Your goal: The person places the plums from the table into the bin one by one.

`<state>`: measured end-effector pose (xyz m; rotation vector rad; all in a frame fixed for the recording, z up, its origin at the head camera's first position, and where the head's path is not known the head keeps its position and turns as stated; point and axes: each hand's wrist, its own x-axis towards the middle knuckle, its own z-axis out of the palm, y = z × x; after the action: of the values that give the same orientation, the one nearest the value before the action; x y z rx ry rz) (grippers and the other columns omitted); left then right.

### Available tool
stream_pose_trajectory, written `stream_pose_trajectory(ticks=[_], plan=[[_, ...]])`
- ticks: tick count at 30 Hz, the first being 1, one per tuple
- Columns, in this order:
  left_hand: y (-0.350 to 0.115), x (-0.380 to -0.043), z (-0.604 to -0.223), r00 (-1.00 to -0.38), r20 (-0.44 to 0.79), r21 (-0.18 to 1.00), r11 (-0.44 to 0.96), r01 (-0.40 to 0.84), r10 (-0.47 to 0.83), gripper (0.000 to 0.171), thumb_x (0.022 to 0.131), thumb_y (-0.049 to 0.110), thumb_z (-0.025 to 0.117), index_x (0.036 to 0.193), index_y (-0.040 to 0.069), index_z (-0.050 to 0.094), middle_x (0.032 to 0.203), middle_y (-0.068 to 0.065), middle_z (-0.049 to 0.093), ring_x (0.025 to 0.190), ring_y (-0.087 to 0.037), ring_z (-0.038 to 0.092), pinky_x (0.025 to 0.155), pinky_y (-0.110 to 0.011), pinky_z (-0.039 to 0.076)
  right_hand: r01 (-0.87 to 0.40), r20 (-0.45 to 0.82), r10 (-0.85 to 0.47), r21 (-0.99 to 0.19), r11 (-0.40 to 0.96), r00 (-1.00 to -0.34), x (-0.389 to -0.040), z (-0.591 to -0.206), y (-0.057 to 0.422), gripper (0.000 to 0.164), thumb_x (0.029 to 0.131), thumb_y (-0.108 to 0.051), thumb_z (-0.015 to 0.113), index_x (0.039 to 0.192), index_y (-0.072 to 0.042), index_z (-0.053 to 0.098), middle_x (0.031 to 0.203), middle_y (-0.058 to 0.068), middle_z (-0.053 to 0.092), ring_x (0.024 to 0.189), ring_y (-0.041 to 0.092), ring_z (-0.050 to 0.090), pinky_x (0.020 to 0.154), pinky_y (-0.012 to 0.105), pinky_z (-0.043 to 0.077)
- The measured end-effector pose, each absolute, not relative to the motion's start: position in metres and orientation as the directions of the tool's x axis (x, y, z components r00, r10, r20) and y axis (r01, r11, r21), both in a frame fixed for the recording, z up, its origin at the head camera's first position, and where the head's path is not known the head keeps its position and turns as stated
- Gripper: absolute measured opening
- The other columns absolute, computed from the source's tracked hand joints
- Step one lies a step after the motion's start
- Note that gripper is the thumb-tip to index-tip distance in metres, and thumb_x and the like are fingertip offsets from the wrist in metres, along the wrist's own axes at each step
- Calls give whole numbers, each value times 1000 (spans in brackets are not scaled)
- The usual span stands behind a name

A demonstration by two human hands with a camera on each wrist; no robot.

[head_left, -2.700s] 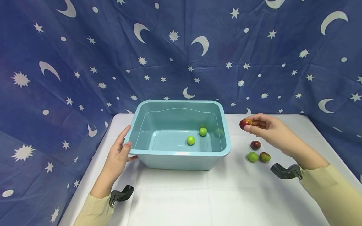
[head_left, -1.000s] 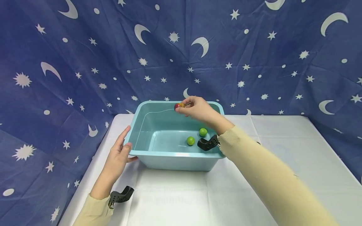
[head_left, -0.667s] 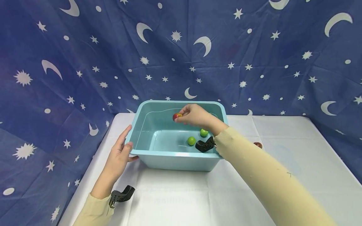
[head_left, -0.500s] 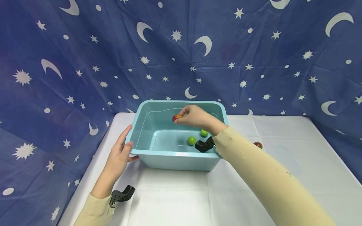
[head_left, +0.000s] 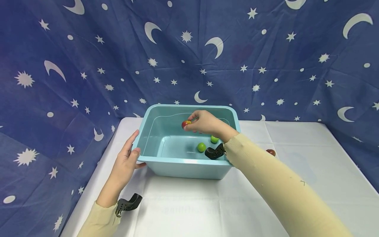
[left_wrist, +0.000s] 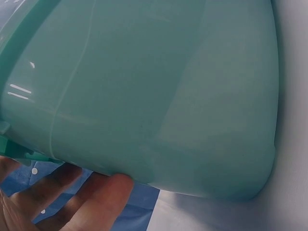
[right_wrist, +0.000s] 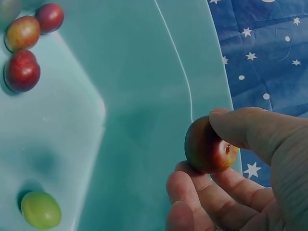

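Tub [head_left: 183,169], smooth, oblong, plastic, rim gripped in left hand [head_left: 123,163]; fruit [head_left: 185,124], round, glossy, pinched in part-curled right hand [head_left: 205,121]; cloth [head_left: 180,207], white, creased, beneath tub.

The tub [head_left: 183,169] looks glossy plastic, the backdrop [head_left: 231,23] matt cloth.

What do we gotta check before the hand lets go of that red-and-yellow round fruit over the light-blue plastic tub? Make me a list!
1. Right hand gripping the red-and-yellow round fruit: ok.
2. That fruit over the inside of the light-blue plastic tub: ok.
3. Left hand touching the tub's left rim: ok.
4. Held fruit down on the tub's floor: not ok, it's held above.
5. Landing spot away from other fruit: cannot tell exactly where it would land.
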<state>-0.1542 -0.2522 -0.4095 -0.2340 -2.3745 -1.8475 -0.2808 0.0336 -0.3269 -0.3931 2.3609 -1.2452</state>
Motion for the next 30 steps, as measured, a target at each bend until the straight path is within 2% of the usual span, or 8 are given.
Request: stream_pose_trajectory(ticks=[10,21,30], plan=[[-252,-154,-409,-981,187,946,259,193,48,53,103,24,42,154,31,26,156,-10,21,116,-45,49,71,-45,59,-63,-213,-443,-845,530,-871,-277,-314,46,44,86,-31,74,120,-11,56,105,7,66,92,22,64,83,37,54],[-252,-154,-409,-981,189,947,254,194,44,53,103,25,42,153,32,27,156,-11,23,113,-46,51,70,-46,59,-174,-52,-396,-841,512,-917,-258,-289,92,45,82,-42,76,120,-21,60,107,0,66,99,16,60,85,37,51],[-252,-154,-409,-980,191,950,241,197,48,53,103,25,42,154,31,27,157,-9,20,115,-46,49,71,-45,59,-158,-14,-324,-852,499,-946,-242,-294,141,50,82,-44,76,123,-19,60,110,2,66,100,16,61,88,38,51]])
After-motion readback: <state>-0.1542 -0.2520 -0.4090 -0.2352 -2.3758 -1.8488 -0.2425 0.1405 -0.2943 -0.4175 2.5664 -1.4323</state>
